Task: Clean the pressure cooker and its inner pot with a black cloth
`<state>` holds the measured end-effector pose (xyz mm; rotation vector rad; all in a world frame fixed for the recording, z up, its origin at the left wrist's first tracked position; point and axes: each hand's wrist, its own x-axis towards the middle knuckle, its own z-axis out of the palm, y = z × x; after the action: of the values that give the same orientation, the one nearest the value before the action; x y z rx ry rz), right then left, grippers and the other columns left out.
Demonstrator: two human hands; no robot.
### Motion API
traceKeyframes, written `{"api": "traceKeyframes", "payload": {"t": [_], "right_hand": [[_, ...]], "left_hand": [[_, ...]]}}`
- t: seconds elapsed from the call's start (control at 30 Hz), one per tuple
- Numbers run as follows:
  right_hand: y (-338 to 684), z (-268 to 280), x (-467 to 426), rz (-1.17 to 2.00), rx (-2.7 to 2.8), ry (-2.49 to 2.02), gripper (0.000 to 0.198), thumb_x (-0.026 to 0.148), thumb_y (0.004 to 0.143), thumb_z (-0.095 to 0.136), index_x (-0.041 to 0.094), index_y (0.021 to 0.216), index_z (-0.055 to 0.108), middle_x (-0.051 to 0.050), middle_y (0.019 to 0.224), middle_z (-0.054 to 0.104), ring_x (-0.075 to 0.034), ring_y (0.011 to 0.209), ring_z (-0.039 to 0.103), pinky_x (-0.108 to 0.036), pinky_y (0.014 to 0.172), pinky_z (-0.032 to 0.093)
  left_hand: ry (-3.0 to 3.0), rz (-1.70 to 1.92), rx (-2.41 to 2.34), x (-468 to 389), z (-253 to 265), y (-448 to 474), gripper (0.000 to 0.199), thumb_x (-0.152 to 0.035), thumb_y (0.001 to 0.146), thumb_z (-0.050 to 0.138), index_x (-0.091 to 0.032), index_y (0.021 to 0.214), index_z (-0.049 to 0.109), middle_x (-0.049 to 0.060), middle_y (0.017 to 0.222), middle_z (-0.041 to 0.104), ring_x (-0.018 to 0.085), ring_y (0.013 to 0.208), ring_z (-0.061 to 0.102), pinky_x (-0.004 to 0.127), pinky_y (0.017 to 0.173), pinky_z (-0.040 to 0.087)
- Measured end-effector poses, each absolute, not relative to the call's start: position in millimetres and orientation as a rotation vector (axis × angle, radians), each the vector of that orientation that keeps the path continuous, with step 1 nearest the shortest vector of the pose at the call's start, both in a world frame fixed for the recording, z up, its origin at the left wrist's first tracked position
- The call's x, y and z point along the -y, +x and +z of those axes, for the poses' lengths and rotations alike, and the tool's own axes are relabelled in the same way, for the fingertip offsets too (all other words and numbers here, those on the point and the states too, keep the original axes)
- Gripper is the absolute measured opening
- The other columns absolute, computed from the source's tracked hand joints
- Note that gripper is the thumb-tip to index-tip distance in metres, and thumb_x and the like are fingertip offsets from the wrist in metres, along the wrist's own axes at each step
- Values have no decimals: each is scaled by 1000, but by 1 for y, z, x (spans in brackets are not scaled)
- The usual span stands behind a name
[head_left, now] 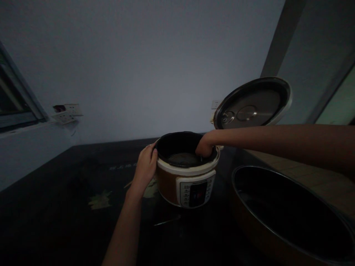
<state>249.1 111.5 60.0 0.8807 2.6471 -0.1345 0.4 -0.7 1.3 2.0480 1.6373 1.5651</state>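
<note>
An electric pressure cooker [168, 184] with a brown body, cream rim and front control panel stands upright on the dark tabletop. Its lid [257, 101] is raised and leans back to the right. My left hand [145, 164] grips the cooker's left rim, thumb towards the front. Into the black inner pot [177, 142] reaches my right hand [205, 145], curled and low against the right inside wall. The fingertips are hidden, and a tiny pale spot shows below them. Some shallow liquid [184, 159] seems to cover the pot's bottom.
A large dark pan [277, 207] stands at the front right. On the black table [66, 166] lie a pale leaf-like piece [100, 200], another [150, 189] beside the cooker, and a thin stick-like item [167, 221] in front. Wall sockets [72, 109] are at the back left.
</note>
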Motion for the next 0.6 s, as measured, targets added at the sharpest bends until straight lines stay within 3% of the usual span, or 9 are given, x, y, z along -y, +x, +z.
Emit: {"api": "traceKeyframes", "payload": {"t": [0.13, 0.33, 0.43, 0.6], "right_hand": [[234, 73, -97, -429, -2368, 834, 8, 12, 70, 71, 10, 77, 70, 2, 65, 65, -15, 61, 64, -32, 64, 57], [227, 76, -105, -508, -2246, 898, 4, 7, 66, 67, 10, 63, 65, -1, 62, 64, -21, 70, 67, -41, 75, 57], [223, 76, -96, -637, -2179, 901, 2, 9, 69, 66, 10, 71, 67, -2, 67, 66, -22, 74, 67, -42, 75, 57], [196, 82, -66, -939, -2011, 932, 10, 14, 78, 62, 10, 85, 68, -3, 70, 67, -19, 64, 66, -38, 61, 58]], "left_hand": [[2050, 1564, -1620, 2, 2, 1, 43, -33, 94, 37, -17, 126, 60, 13, 131, 63, 25, 126, 53, 48, 110, 36], [2058, 1560, -1611, 2, 3, 0, 43, -33, 94, 36, -16, 126, 59, 14, 130, 63, 25, 126, 53, 48, 110, 36], [2077, 1561, -1598, 2, 3, 0, 42, -33, 94, 36, -16, 125, 60, 14, 129, 63, 25, 124, 54, 49, 109, 37], [2056, 1542, -1637, 2, 3, 1, 45, -35, 94, 35, -15, 126, 59, 14, 132, 61, 25, 128, 52, 48, 112, 35]]}}
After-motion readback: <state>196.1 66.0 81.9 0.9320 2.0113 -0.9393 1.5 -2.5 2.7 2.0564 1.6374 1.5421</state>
